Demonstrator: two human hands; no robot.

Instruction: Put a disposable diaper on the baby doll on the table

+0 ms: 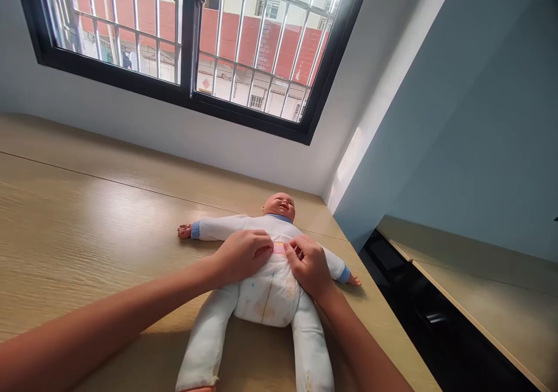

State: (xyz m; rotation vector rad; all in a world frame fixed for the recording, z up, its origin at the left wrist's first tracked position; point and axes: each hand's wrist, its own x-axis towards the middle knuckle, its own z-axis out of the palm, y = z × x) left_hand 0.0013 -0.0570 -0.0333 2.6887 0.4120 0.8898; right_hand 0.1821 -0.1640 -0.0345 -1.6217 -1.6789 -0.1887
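Observation:
A baby doll (279,226) in a white outfit with blue cuffs and collar lies on its back, arms spread, on a wooden table (108,235). Round its hips is a white diaper (267,299) with a pink and yellow strip at the waist. My left hand (247,254) is closed at the left end of that strip, its fingers pinching the diaper's waist edge. At the strip's right end, my right hand (306,262) pinches the same edge with thumb and fingers. The two hands are a short gap apart.
Behind the table stands a wall with a black-framed, barred window (192,37). The table's right edge runs beside the doll's outstretched arm. Beyond a dark gap at the right is another wooden surface (479,299), with a blue-grey wall behind it.

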